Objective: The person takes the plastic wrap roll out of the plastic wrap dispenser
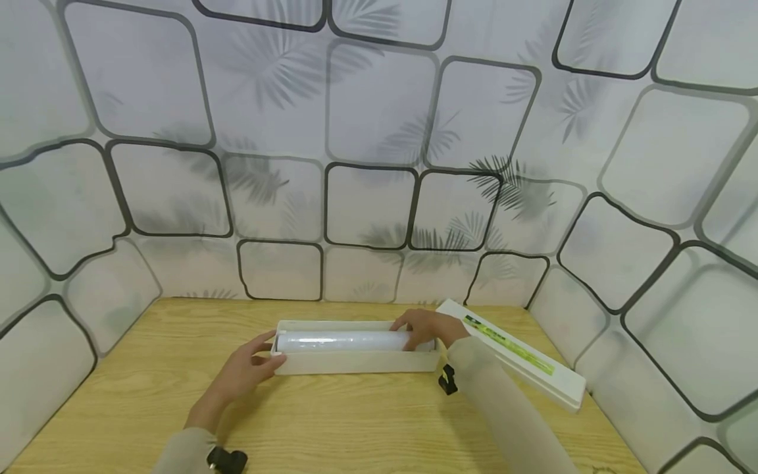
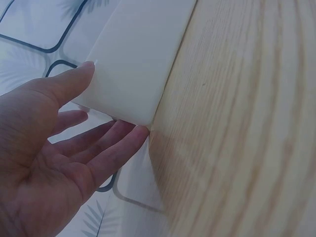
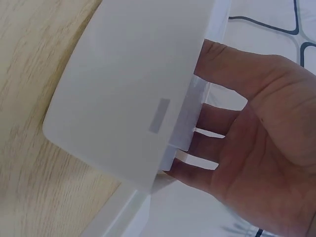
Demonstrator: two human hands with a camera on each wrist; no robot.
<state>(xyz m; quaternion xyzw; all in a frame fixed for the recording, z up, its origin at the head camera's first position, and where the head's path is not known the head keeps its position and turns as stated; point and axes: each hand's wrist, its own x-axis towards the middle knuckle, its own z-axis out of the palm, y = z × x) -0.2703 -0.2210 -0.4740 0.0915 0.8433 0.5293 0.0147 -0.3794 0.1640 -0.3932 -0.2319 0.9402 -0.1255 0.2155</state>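
Observation:
A long white box (image 1: 355,363) lies lengthwise on the wooden table, its top uncovered. Inside it rests a shiny roll of plastic wrap (image 1: 343,340). My left hand (image 1: 245,368) holds the box's left end, thumb at the near corner and the other fingers around the end face, as the left wrist view shows closely. From above, my right hand (image 1: 428,327) reaches into the right end, its thumb and curled fingers at the roll; the near wall (image 3: 123,74) hides the fingertips in the right wrist view.
To the right, a long white lid (image 1: 568,385) with a green-and-yellow label (image 1: 509,344) lies at a slant, close behind my right forearm. Patterned sheeting (image 1: 367,204) rises behind the wooden table (image 1: 331,421) and along both sides.

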